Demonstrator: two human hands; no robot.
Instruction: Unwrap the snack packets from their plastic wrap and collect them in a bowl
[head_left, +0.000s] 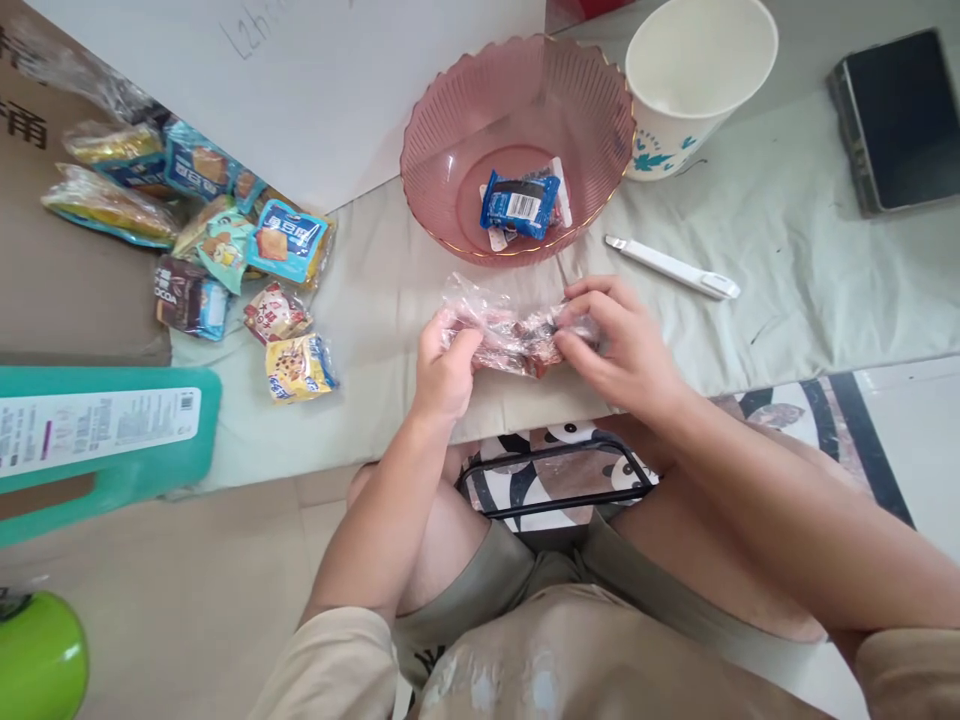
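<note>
Both hands are at a crinkled clear plastic wrapper [495, 325] with reddish-brown pieces inside, just above the front edge of the cloth-covered table. My left hand [448, 365] pinches its left end between thumb and fingers. At the other end, my right hand [611, 335] grips the wrapper with thumb and fingertips. What exactly the pieces inside are, I cannot make out. Right behind the hands stands a pink ribbed glass bowl [450, 150] with a wavy gold rim. In it lie a blue snack packet [521, 205] and a white-and-red packet [561, 195] partly beneath it.
Several wrapped snacks [289, 240] are heaped at left beside a cardboard box [90, 290]. A teal bottle [202, 430] lies nearer. Right of the bowl are a white paper cup [675, 130], a white box cutter [671, 268] and a dark phone-like device [904, 120].
</note>
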